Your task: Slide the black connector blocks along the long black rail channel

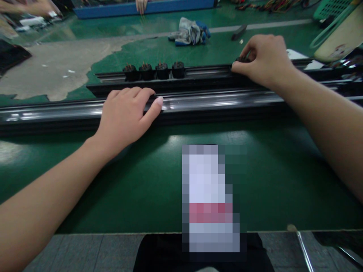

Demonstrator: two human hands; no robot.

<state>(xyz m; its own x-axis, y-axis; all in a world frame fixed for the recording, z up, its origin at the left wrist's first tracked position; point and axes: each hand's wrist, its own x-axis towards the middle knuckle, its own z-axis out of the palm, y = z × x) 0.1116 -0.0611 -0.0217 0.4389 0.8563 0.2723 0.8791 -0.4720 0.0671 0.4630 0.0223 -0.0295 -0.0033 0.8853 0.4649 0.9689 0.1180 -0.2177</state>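
Observation:
A long glossy black rail runs across the table from left to right. My left hand lies over it with the fingers curled across its top and the thumb along it. Behind it is a second black channel rail, where several round black socket modules with copper-coloured prongs sit in a row. Farther right along this channel, my right hand pinches a small dark piece between thumb and fingers. Most of that piece is hidden by the hand, so its kind is unclear.
A grey-and-blue work glove and a small dark block lie behind the rails. At the back are a blue beam with another person's hand, and a green basket. A pixelated patch covers something in front of me.

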